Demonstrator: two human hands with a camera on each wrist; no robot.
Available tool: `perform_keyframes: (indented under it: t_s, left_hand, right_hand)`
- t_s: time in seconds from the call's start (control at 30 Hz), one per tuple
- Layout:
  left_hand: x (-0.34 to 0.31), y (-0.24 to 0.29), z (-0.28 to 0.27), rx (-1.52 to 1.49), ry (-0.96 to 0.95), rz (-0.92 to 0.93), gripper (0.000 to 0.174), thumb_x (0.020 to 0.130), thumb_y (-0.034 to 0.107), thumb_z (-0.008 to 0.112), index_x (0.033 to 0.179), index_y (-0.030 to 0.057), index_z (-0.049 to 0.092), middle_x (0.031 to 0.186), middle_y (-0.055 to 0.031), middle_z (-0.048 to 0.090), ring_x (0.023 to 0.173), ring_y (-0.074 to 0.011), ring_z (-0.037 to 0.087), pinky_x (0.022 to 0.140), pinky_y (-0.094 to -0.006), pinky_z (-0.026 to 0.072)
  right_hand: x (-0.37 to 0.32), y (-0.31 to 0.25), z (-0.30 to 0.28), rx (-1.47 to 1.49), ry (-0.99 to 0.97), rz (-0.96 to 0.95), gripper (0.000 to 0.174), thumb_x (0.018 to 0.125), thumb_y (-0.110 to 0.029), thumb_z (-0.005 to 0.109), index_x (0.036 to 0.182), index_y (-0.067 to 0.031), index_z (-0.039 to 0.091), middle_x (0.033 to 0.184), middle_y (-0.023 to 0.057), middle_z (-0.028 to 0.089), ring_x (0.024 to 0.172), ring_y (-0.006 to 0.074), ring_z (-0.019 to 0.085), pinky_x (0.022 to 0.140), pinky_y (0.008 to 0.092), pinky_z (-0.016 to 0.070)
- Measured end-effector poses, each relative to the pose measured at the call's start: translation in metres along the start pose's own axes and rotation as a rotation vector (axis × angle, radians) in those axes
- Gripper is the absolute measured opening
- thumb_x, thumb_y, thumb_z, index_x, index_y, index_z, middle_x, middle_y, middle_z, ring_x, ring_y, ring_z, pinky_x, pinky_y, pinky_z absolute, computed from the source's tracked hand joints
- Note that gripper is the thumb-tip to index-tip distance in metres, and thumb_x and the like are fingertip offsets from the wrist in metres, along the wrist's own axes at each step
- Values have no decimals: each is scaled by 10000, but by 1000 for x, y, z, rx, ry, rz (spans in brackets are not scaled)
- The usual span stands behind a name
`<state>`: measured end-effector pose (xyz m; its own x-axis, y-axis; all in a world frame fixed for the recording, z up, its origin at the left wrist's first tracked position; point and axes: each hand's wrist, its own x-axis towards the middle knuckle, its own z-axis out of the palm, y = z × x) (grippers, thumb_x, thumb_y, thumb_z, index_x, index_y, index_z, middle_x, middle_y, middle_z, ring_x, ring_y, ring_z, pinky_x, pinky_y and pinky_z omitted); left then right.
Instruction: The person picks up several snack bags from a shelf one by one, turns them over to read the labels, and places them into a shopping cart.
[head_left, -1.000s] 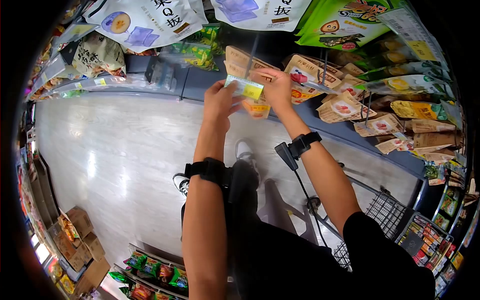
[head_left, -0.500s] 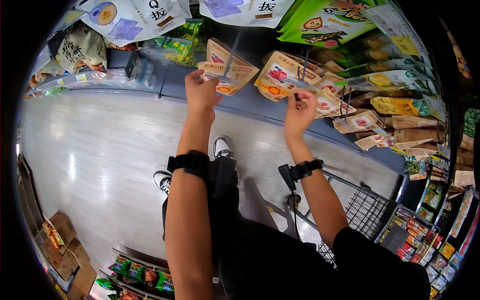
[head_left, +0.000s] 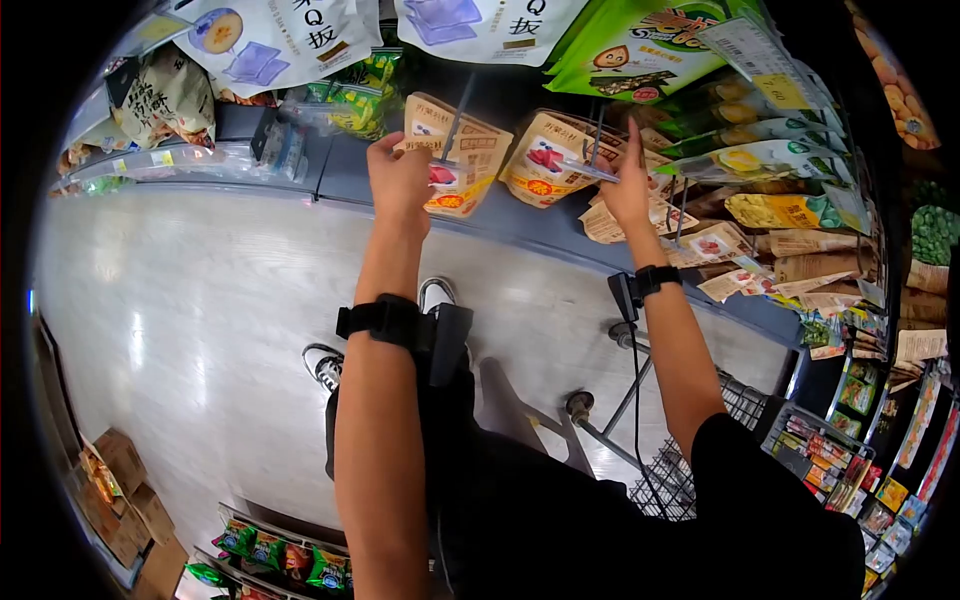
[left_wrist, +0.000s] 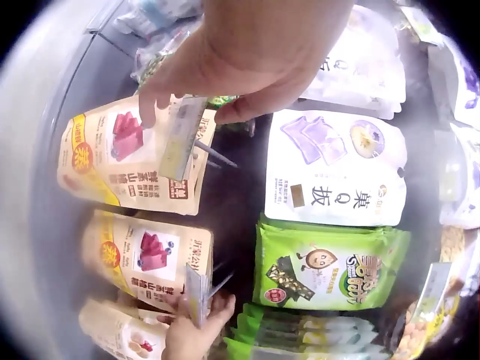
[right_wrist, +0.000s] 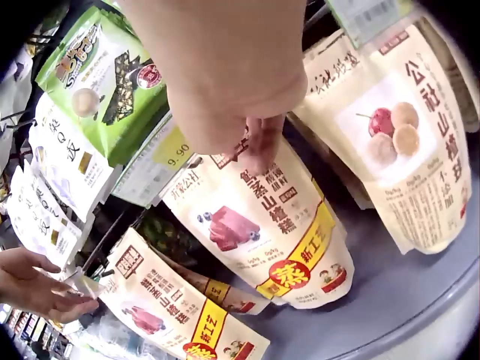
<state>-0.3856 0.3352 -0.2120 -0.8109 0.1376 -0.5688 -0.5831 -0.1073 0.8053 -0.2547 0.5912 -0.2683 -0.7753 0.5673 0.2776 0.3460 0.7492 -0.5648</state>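
Observation:
In the head view the left hand [head_left: 400, 180] is at the front of a hook with tan pouches [head_left: 462, 170]. Its thumb and fingers pinch a price tag [left_wrist: 180, 139] in the left wrist view. To the right, the right hand [head_left: 628, 190] holds the price tag [right_wrist: 157, 165] of the neighbouring hook, one finger pointing up. Its curled fingers [right_wrist: 264, 142] lie over the front of a tan pouch [right_wrist: 232, 225] with a pink picture; its thumb is hidden in the right wrist view.
White pouches [head_left: 275, 45] and a green packet [head_left: 640, 60] hang above. More tan pouches [head_left: 710, 243] hang to the right. Below the shelf edge, a wire cart [head_left: 670, 480] stands on the floor at the right; cartons [head_left: 120, 460] are at the lower left.
Both hands were together at one tag, then parted. The right hand moved right to the neighbouring hook and has now taken hold of its tag. The left hand stayed near its hook.

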Motion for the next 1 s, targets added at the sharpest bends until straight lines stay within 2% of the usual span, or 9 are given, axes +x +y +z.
perform_keyframes:
  t_s: [0.07,0.2,0.23,0.27,0.33,0.5,0.57,0.67,1.0]
  left_hand:
    - [6,-2,-1,-1,24,45,510,717,52,585,1186,113,396,977,-55,497,892,-156,477,742,-351,445]
    - [9,1,2,19,109,187,478,691,54,611,1136,28,439,1043,-119,485,894,-204,523,745,-299,439]
    - [5,3,4,42,147,218,449,670,90,650,1088,17,501,1008,-120,503,901,-202,525,766,-310,436]
    - [2,5,7,48,141,216,449,670,90,650,1088,17,501,1008,-120,503,901,-202,525,766,-310,436]
    - [-1,10,10,200,293,451,419,658,107,667,1050,21,547,983,-120,522,877,-202,533,777,-314,436]
    - [5,8,14,95,166,586,268,668,88,626,928,27,613,989,-129,559,875,-220,546,783,-310,435]
    - [6,6,17,180,139,676,227,714,61,645,935,17,615,860,-46,569,751,-83,507,611,-216,394]
    - [1,6,26,306,275,929,178,737,24,600,912,7,623,838,-73,607,653,-78,521,538,-199,385]
    - [-15,11,48,114,-46,776,139,751,1,577,884,12,616,771,-56,615,669,-63,558,572,-197,426]
  right_hand:
    - [4,0,-7,-12,-134,-10,708,756,-62,646,1355,-75,270,1248,233,409,1042,394,498,808,392,450]
    - [8,14,-1,18,-60,-95,389,755,-134,670,1118,-55,552,1093,192,539,960,338,558,769,369,465]
    - [9,22,5,-29,78,-273,241,786,-128,644,1008,-38,614,855,114,622,650,221,621,560,326,481]
    - [6,20,5,-31,80,-265,241,786,-128,644,1008,-38,614,855,114,622,650,221,621,560,326,481]
    - [0,14,6,162,-141,231,222,807,-130,630,995,-15,608,797,103,644,565,151,621,448,261,475]
    - [-11,17,15,527,-83,325,226,824,-122,619,1021,-13,603,722,66,645,539,117,622,385,216,456]
    - [-12,17,13,596,-48,282,195,813,-74,613,990,9,606,759,62,661,479,102,586,383,202,417]
    - [-10,4,-3,500,-122,373,170,802,-23,600,967,17,617,737,63,652,426,83,523,374,209,393]
    - [-30,22,-3,540,-92,325,179,783,0,577,948,38,635,676,40,608,407,57,468,365,193,372]
